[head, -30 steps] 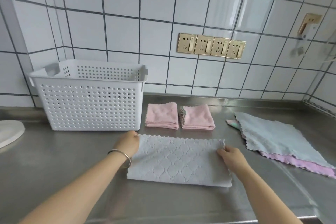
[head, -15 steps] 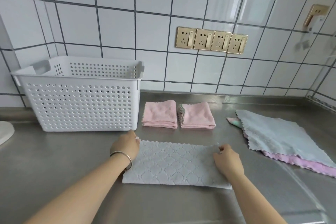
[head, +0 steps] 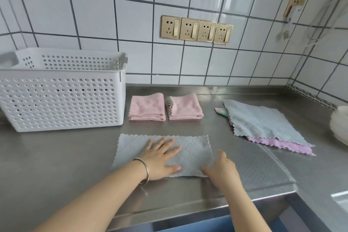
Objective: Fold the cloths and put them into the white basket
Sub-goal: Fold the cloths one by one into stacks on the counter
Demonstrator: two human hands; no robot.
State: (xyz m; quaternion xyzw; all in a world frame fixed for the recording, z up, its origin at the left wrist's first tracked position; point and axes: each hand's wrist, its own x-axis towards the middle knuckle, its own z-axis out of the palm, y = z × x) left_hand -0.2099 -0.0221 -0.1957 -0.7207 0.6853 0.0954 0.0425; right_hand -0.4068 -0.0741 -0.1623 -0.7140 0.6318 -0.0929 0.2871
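Observation:
A grey cloth (head: 190, 147), folded in half, lies on the steel counter in front of me. My left hand (head: 162, 158) presses flat on its middle with straight fingers. My right hand (head: 222, 167) grips the cloth's near right corner, which is bunched up under the fingers. The white perforated basket (head: 62, 100) stands at the back left. Two folded pink cloths (head: 147, 107) (head: 185, 107) sit side by side right of the basket. A flat stack with a grey cloth (head: 261, 122) over a pink cloth (head: 282, 144) lies at the right.
The steel counter (head: 56, 156) ends in a front edge close to my arms. A white rounded object (head: 339, 124) shows at the right edge. A row of gold wall sockets (head: 196, 29) is on the tiled wall behind.
My left hand has moved from the cloth's left edge onto its middle and flattened. My right hand has shifted to the near right corner and gathered it.

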